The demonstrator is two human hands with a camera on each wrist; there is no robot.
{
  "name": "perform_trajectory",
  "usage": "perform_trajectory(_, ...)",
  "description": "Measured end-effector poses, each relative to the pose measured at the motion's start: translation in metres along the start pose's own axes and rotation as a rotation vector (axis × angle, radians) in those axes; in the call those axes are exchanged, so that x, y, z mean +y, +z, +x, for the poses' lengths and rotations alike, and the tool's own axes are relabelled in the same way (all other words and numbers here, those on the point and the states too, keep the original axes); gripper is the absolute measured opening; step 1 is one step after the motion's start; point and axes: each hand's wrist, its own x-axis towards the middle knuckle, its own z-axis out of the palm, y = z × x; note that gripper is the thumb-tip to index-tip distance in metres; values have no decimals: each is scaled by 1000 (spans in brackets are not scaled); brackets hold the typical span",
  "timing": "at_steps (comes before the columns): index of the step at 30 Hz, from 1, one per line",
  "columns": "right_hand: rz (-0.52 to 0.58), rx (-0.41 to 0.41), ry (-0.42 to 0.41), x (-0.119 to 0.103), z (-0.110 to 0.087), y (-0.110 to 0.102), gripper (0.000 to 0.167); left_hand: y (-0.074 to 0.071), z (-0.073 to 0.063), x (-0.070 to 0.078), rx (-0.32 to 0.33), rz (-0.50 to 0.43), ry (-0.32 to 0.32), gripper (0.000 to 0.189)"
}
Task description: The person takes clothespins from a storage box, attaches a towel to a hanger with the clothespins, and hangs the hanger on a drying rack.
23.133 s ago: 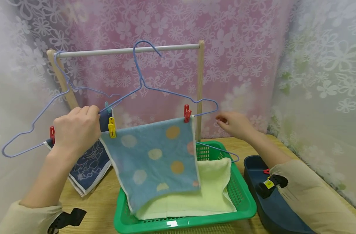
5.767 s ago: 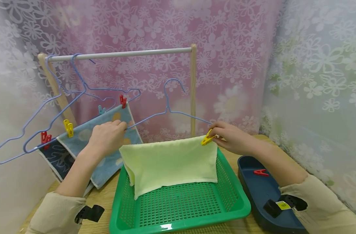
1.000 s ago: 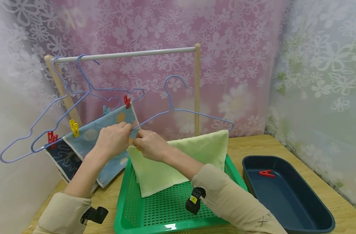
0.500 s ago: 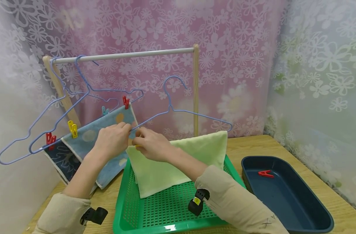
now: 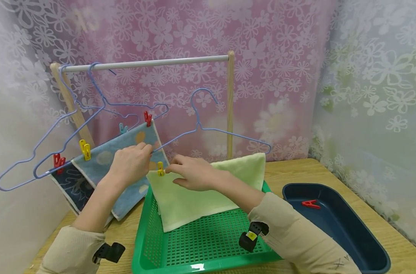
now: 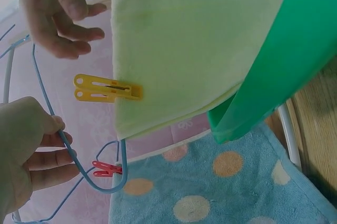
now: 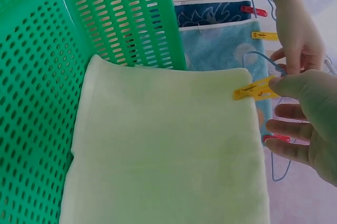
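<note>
My left hand (image 5: pixel 130 161) grips the left end of a blue wire hanger (image 5: pixel 198 127), held up over the basket. A pale yellow towel (image 5: pixel 201 196) is folded over the hanger's lower bar. One yellow clothespin (image 5: pixel 161 169) sits on the towel's left top corner; none shows at its right corner. Beside that clothespin is my right hand (image 5: pixel 194 173), its fingers loosely spread and holding nothing. In the left wrist view, a gap separates the right hand from the clothespin (image 6: pixel 108 88).
On a rack (image 5: pixel 146 64) hang two hangers, with a blue polka-dot towel (image 5: pixel 107 158) and a navy towel (image 5: pixel 72 182) pinned on. Below is a green basket (image 5: pixel 141 228). A dark blue tray (image 5: pixel 351 224) with a red clothespin (image 5: pixel 310 204) stands at right.
The polka-dot towel's hanger went onto the rack, and the yellow towel was lifted from the basket onto another hanger. My right hand has just let go of the yellow clothespin and moved right.
</note>
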Motion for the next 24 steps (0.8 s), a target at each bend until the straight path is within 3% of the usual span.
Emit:
perform_trajectory(4,-1,-7,-1,3,-10,-7,31,1,0,-1,8,-5,2,4)
perform_trajectory(10,-28,50,4,8,-24,-18,28,2,1,-1,19,-25,6,4)
perform_trajectory(18,-63,116,13,21,-49,-30,23,-1,0,-1,-48,-19,-27,6)
perform_trajectory(24,-34,123,67,37,-74,-33,23,-1,0,-1,-39,-28,-17,6)
